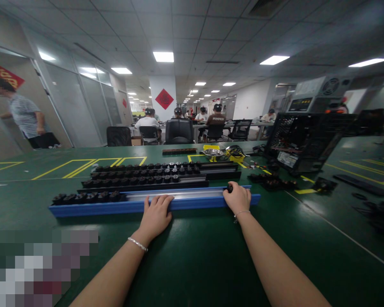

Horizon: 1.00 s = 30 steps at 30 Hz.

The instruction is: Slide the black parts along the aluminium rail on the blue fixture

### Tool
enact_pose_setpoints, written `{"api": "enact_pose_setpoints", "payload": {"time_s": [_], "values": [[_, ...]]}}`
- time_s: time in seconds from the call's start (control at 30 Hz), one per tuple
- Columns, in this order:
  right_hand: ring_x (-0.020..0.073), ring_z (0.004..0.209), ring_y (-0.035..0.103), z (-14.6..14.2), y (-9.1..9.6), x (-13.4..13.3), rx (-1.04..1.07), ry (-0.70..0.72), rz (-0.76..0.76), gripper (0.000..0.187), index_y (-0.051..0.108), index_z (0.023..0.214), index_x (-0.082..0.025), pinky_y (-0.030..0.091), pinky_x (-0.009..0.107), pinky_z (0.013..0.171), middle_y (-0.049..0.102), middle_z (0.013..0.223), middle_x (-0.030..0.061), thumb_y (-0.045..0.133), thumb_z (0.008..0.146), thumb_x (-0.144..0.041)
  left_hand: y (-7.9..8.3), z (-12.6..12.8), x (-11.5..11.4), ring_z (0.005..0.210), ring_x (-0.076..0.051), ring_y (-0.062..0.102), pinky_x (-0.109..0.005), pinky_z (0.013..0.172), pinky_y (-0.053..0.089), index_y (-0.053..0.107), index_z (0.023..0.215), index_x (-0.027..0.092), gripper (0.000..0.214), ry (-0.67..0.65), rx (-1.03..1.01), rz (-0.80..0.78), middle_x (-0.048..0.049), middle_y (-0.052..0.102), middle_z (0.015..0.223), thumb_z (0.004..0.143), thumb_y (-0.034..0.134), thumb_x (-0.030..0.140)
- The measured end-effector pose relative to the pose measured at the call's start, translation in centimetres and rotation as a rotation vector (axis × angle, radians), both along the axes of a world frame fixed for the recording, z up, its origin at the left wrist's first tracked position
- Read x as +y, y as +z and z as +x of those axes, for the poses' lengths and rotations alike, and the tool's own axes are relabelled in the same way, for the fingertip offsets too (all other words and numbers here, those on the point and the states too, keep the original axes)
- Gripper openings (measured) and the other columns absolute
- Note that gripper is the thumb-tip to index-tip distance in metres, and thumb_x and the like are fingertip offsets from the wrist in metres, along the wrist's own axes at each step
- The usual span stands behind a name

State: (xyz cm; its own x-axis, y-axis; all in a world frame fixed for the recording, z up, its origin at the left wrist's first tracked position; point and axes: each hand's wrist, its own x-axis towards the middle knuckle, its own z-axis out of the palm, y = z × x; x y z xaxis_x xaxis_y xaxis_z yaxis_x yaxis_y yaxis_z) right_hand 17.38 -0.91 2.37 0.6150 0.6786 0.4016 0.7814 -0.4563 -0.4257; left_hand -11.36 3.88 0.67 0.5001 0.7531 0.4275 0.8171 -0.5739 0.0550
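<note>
A long blue rail [96, 209] with a silver channel lies across the green table in front of me. Several round black socket modules [86, 197] sit in a row at its left end. My left hand [156, 215] is hooked over the rail's near wall around its middle, fingers bent into the channel. Near the right end, my right hand [238, 198] is closed around a small black piece [230, 188] that looks like another socket module; the fingers cover most of it. The channel between the hands is bare metal.
Behind the blue rail lie black rails [192, 183] filled with similar modules. A metal bowl [213, 152], cables [235, 151] and loose black parts [272, 182] are farther back. An open computer case [302, 140] stands at right. Other people sit beyond; one person [25, 113] stands at left.
</note>
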Motion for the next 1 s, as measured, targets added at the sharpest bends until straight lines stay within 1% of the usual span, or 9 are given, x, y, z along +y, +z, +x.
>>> {"api": "enact_pose_setpoints", "payload": {"time_s": [0.23,0.37,0.5,0.7,0.83,0.9,1.0], "values": [[0.0227,0.102,0.053,0.4,0.6,-0.2,0.044,-0.007,-0.053,0.039,0.058,0.113,-0.020,0.034,0.035,0.088,0.065,0.102,0.0076,0.046,0.077,-0.028,0.0,0.0,0.0,0.119,-0.025,0.044,-0.055,0.108,0.012,0.047,0.124,0.029,0.048,0.012,0.011,-0.018,-0.0038,0.055,0.127,0.076,0.049,0.023],[0.0234,0.101,0.054,0.7,0.9,-0.4,0.048,0.009,-0.091,0.039,0.058,0.113,-0.021,0.036,0.034,0.084,0.065,0.102,0.0078,0.046,0.078,-0.030,0.1,0.1,0.0,0.119,-0.025,0.044,-0.055,0.108,0.012,0.047,0.124,0.030,0.049,0.019,0.019,-0.028,-0.0037,0.055,0.127,0.075,0.050,0.023],[0.0236,0.100,0.054,1.2,0.8,-0.5,0.039,0.036,-0.103,0.041,0.055,0.117,-0.022,0.036,0.035,0.082,0.064,0.103,0.0078,0.047,0.078,-0.033,0.1,0.1,-0.1,0.119,-0.024,0.044,-0.054,0.109,0.011,0.047,0.124,0.030,0.049,0.018,0.020,-0.013,-0.0034,0.055,0.127,0.076,0.050,0.023],[0.0231,0.104,0.052,1.3,0.1,-0.3,0.020,0.033,-0.070,0.043,0.053,0.120,-0.020,0.034,0.035,0.088,0.064,0.106,0.0082,0.045,0.079,-0.031,0.0,0.0,-0.1,0.118,-0.024,0.045,-0.054,0.109,0.012,0.047,0.124,0.030,0.048,0.011,0.018,0.000,-0.0031,0.055,0.126,0.076,0.049,0.023],[0.0229,0.109,0.050,1.1,-0.1,-0.3,-0.018,0.028,-0.043,0.041,0.055,0.116,-0.018,0.026,0.038,0.099,0.062,0.111,0.0086,0.046,0.077,-0.030,0.0,0.0,0.0,0.118,-0.024,0.045,-0.054,0.109,0.011,0.048,0.123,0.029,0.047,0.011,0.005,0.002,-0.0032,0.055,0.126,0.076,0.049,0.023],[0.0230,0.110,0.049,1.1,-0.1,-0.3,-0.024,0.023,-0.036,0.041,0.056,0.115,-0.018,0.022,0.038,0.101,0.062,0.112,0.0081,0.046,0.077,-0.030,0.0,0.0,-0.1,0.118,-0.024,0.044,-0.054,0.109,0.011,0.048,0.123,0.029,0.048,0.011,0.007,-0.003,-0.0033,0.055,0.126,0.076,0.049,0.023],[0.0230,0.109,0.050,1.1,0.0,-0.4,-0.019,0.022,-0.040,0.041,0.056,0.115,-0.018,0.024,0.038,0.100,0.063,0.111,0.0081,0.045,0.077,-0.030,0.0,0.0,-0.1,0.118,-0.024,0.044,-0.053,0.109,0.011,0.048,0.124,0.029,0.048,0.013,0.010,-0.012,-0.0037,0.055,0.127,0.076,0.050,0.023]]}}
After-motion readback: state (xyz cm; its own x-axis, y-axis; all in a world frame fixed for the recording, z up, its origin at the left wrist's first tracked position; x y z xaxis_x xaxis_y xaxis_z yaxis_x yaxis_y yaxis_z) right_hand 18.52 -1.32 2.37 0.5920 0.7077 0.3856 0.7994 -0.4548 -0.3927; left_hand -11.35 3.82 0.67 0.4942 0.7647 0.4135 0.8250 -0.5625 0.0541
